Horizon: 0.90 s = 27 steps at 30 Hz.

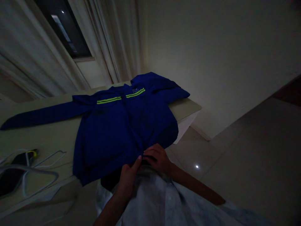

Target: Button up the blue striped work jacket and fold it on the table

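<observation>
A blue work jacket (113, 128) with yellow-green stripes across the chest lies front up on the table, its collar toward the wall. One sleeve stretches out to the left; the other is bent at the right. At the middle of its bottom hem, where the front edges meet, my left hand (129, 175) pinches the cloth between thumb and fingers. Close beside it, my right hand (158, 158) grips the hem's other side with curled fingers. The small part between my fingertips is too dark to make out.
White hangers (42, 169) lie on the left of the pale table (63, 138), over a dark object with a yellow end (10, 175). The table's right corner (196, 108) stands near the wall. Curtains (113, 40) hang behind, and a tiled floor (225, 166) lies at right.
</observation>
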Each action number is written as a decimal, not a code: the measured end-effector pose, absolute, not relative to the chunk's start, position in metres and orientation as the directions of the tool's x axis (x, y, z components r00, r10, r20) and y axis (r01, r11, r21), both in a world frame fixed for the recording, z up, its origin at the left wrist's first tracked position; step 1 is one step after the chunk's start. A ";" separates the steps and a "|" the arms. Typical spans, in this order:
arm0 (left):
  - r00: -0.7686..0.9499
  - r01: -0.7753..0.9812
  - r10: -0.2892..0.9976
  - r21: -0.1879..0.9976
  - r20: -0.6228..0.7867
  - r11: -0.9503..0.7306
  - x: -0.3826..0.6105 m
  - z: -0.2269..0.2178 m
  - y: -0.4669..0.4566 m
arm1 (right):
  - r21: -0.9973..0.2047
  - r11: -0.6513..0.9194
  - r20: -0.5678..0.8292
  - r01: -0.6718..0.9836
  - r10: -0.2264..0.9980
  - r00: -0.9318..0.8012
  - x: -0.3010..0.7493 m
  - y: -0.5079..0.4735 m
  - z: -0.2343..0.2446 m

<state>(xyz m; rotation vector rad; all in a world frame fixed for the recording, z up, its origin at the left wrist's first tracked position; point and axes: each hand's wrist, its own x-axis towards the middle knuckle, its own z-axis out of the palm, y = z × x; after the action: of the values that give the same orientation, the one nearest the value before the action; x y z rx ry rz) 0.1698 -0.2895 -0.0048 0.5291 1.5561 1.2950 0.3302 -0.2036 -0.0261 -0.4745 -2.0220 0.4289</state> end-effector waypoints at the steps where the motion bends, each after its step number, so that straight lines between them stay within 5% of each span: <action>1: -0.399 -0.242 0.823 0.912 -0.405 0.332 0.168 -0.004 -0.290 | -0.518 0.842 0.722 0.148 0.523 -0.453 0.329 -0.204 -0.025; 10: -0.424 -0.143 0.823 0.925 -0.379 0.353 0.173 -0.004 -0.289 | -0.840 0.540 0.441 0.053 0.737 -0.513 0.334 -0.200 -0.005; 19: -0.295 -0.121 0.918 0.963 -0.267 0.241 0.177 -0.020 -0.284 | -0.731 0.601 0.302 0.322 0.709 -0.638 0.344 -0.184 0.010; 27: -0.406 0.071 0.891 0.965 -0.203 0.252 0.177 -0.032 -0.282 | -0.724 0.604 0.178 0.333 0.630 -0.756 0.314 -0.117 0.039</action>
<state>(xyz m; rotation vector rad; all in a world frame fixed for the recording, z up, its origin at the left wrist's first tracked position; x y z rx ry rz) 0.1765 -0.2825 -0.0323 0.8956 1.6984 1.2501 0.3138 -0.1169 0.0393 -0.7679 -2.4141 0.9668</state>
